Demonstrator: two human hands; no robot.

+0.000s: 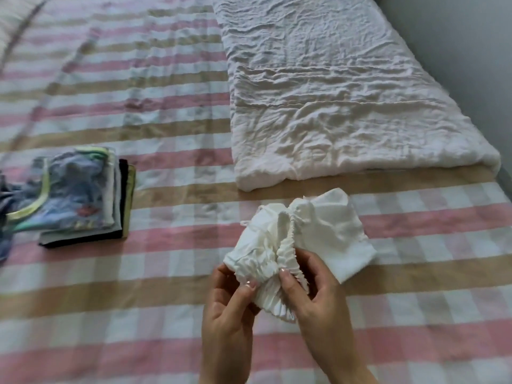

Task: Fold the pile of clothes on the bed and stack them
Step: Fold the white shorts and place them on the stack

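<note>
I logged left hand and right hand pinching white shorts at waistband; legs lay beyond, rightward; folded stack well left.

A bed fills nearly the whole view, covered by a sheet checked in pink, tan and white bands, lightly creased. On its far right half lies a white, heavily wrinkled quilt, folded flat with its rounded near edge across a tan band. A pale pillow shows blurred in the far left corner. A plain grey wall runs along the bed's right side. The light is soft and even.
</note>
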